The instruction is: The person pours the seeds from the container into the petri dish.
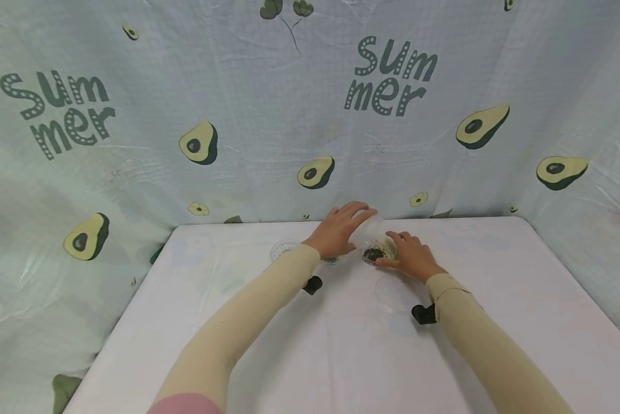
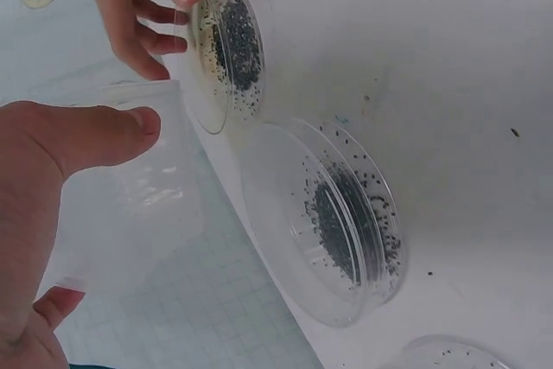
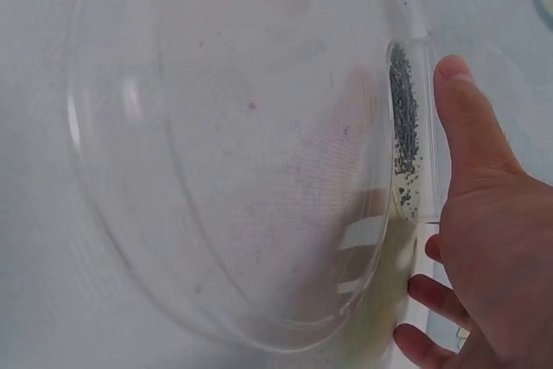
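My left hand (image 1: pixel 336 233) grips a translucent plastic cup (image 2: pixel 138 187), its thumb along the near side. In the head view the cup is tilted close over a clear petri dish (image 2: pixel 238 49) with dark grains and some pale ones. My right hand (image 1: pixel 409 256) holds this dish by its rim, thumb on one side and fingers on the other. A second petri dish (image 2: pixel 389 213) with dark grains stands beside it, a clear round piece overlapping it in the left wrist view.
Nearer the body, a clear round lid (image 1: pixel 393 293) lies on the white table (image 1: pixel 310 356); it looms large in the right wrist view. A third clear dish (image 1: pixel 284 248) stands left of the others. Stray grains dot the tabletop. A printed cloth (image 1: pixel 253 115) hangs behind the table.
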Tool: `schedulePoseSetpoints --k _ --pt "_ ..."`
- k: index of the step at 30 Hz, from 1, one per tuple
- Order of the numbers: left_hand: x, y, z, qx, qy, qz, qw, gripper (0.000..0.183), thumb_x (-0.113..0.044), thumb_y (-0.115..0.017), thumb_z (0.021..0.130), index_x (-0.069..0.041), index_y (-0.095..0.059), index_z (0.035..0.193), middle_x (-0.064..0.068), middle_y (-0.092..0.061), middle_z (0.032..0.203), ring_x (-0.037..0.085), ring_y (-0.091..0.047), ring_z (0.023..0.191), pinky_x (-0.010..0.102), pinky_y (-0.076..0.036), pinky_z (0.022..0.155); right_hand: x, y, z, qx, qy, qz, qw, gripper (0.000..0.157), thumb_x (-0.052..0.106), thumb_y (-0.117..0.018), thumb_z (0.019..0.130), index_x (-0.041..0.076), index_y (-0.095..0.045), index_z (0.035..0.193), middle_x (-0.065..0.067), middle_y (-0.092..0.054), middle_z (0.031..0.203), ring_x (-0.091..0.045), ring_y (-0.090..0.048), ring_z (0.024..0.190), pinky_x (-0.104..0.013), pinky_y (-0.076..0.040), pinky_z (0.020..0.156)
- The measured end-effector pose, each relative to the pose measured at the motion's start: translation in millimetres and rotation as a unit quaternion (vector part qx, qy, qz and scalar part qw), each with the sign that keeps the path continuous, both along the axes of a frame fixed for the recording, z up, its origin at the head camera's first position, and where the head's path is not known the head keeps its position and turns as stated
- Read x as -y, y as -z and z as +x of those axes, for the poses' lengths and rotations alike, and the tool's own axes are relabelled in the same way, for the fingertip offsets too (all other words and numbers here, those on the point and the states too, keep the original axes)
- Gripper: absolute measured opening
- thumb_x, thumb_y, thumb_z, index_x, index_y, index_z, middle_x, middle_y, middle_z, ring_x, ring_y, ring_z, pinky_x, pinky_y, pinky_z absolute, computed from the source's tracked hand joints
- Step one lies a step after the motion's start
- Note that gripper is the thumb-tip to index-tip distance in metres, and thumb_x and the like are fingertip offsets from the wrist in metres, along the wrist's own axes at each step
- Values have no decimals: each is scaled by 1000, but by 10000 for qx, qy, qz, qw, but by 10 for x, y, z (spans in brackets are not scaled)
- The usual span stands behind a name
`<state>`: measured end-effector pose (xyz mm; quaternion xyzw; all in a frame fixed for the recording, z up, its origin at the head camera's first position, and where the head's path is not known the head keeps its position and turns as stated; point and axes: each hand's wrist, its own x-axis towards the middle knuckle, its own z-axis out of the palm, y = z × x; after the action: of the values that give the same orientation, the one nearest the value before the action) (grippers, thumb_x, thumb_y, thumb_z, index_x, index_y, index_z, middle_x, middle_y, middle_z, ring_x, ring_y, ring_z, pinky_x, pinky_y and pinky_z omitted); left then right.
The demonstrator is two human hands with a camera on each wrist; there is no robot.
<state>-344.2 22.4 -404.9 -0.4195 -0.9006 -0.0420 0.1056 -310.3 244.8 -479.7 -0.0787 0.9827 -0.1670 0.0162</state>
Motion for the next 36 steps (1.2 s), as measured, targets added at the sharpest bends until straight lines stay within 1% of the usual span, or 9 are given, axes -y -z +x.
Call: schedulePoseSetpoints --k 5,11,16,22,25,29,32,36 --pt "99 -35 6 161 -164 201 9995 93 -27 -83 76 -23 -28 151 3 -34 153 19 -30 144 46 -40 108 5 -23 32 -193 -15 -152 9997 85 54 -67 85 4 -37 146 -30 -43 140 -49 -44 126 -67 -39 97" --pt "204 -50 13 209 -296 393 9986 94 -29 -83 76 -20 -28 151 5 -34 153 20 -33 142 46 -43 106 28 -41 75 -317 15 -311 9990 80 52 -66 86 3 -39 144 -29 -45 138 -48 -47 123 -64 -41 97" --pt "276 -52 30 350 -297 619 9970 95 -28 -84 75 -16 -28 151 7 -34 152 23 -32 142 48 -43 107 43 -58 124 -415 14 -315 9986 78 49 -68 86 1 -41 142 -28 -48 134 -45 -50 120 -61 -44 97" --pt "355 -24 45 351 -213 740 9964 98 -28 -83 75 -17 -24 152 8 -35 151 23 -34 141 46 -44 106 35 -78 209 -488 -72 -433 9978 76 45 -70 85 0 -43 140 -27 -50 132 -44 -51 118 -60 -44 95" --pt "392 -13 61 390 -204 777 9960 99 -29 -82 77 -19 -21 154 7 -34 152 23 -33 142 45 -43 107 15 -65 237 -494 -83 -438 9978 76 45 -70 86 0 -43 140 -27 -49 133 -44 -50 119 -60 -44 96" --pt "446 -7 75 500 -234 960 9938 98 -29 -82 77 -21 -21 154 8 -34 151 25 -35 141 51 -41 107 -7 -56 267 -527 -100 -453 9975 75 44 -68 87 0 -42 141 -26 -49 133 -44 -51 118 -60 -45 95" --pt "508 -9 91 538 -255 1107 9921 97 -29 -83 75 -19 -25 152 9 -37 150 27 -37 139 54 -38 108 0 -65 296 -477 -118 -602 9970 76 43 -68 88 0 -39 143 -25 -49 133 -43 -50 119 -60 -44 96" --pt "601 -28 110 529 -262 1258 9903 96 -29 -85 73 -15 -29 150 8 -40 147 25 -40 137 49 -35 112 17 -84 315 -462 -122 -696 9964 77 43 -68 88 1 -36 144 -24 -50 133 -42 -51 120 -59 -44 97"
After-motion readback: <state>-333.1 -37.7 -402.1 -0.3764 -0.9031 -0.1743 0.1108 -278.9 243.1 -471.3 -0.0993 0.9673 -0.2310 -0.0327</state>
